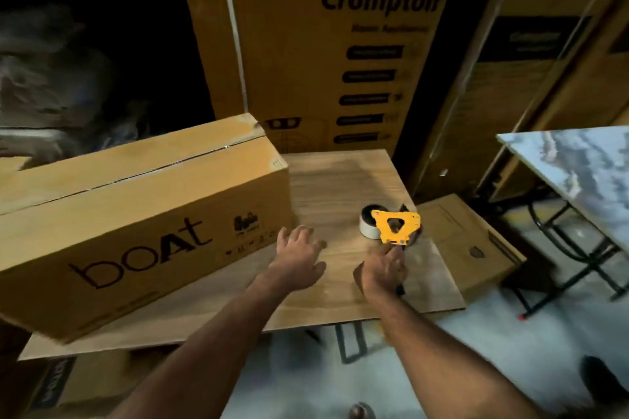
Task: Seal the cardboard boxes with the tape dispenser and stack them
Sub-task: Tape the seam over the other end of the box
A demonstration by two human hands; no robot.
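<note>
A: Largest first, please. What do I have on the worktop (340, 180)?

B: The long "boAt" carton (136, 207) lies to my left, its long axis running left to right, the top seam showing as a dark line with no tape that I can make out. The tape dispenser (394, 226), yellow frame and white roll, stands to the right of it, near the worktop's right edge.

A: Which of the hands is nearer the dispenser?

B: The right hand (383, 270), just below it; fingers curled round what I judge to be its handle. The left hand (299, 255) is spread open, palm down over the wood, beside the carton's near right corner, holding nothing.
</note>
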